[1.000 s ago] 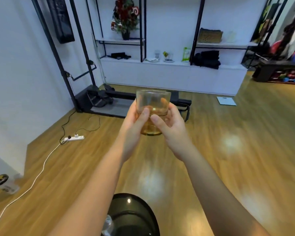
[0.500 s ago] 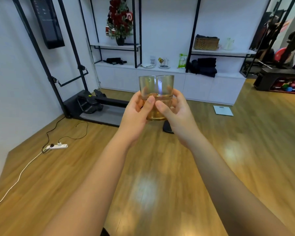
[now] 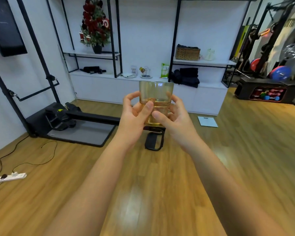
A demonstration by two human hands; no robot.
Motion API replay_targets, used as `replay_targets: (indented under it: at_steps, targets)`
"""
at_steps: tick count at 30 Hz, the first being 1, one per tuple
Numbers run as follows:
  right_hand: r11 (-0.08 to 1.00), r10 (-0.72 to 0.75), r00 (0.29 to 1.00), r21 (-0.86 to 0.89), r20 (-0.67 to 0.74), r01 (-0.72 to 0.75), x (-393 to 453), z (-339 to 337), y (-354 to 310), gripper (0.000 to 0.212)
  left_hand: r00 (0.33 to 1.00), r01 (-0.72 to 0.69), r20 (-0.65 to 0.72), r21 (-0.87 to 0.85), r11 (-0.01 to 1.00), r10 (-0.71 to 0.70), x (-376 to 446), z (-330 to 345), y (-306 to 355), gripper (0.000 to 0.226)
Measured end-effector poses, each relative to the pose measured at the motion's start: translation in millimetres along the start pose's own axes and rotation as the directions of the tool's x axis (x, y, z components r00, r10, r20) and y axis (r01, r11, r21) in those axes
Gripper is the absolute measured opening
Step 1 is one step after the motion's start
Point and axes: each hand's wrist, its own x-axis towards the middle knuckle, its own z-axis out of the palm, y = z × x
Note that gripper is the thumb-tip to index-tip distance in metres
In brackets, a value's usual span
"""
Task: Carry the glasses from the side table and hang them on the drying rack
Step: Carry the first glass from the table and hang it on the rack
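Left hand (image 3: 134, 116): curled on the glass's left side, thumb across its front.
Glass (image 3: 156, 97): upright, amber, carried between both hands.
Right hand (image 3: 174, 117): wraps the glass's right side.
Rack (image 3: 146, 72): on the counter beyond the glass, well apart.
Advice: keep the glass level; invert it only at the rack.

The lower body of the amber-tinted clear glass tumbler (image 3: 156, 92) is covered by the thumbs of the left hand (image 3: 134, 116) and right hand (image 3: 175, 116), so its base edge shows only partly. The small wire drying rack (image 3: 146, 72) on the white counter is too small to resolve. The black wall-mounted screen (image 3: 5, 28) is cut by the left edge; both forearms run off the bottom.
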Motion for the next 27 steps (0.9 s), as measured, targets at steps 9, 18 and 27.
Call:
replay_targets:
  at_steps: [9,18,27]
  targets:
    - [0.990,0.024,0.988,0.142,-0.156,-0.001,194,-72,56,0.079,0.982,-0.003,0.187,-0.074,0.997,0.017,214,40,-47,0.059]
    - [0.988,0.026,0.979,0.154,-0.202,0.005,344,-179,145,0.075,0.965,-0.034,0.261,-0.005,0.999,0.034,385,110,-150,0.089]
    - [0.990,0.012,0.992,0.142,-0.125,0.006,520,-313,212,0.075,0.983,-0.087,0.154,-0.060,0.994,0.096,572,210,-226,0.084]
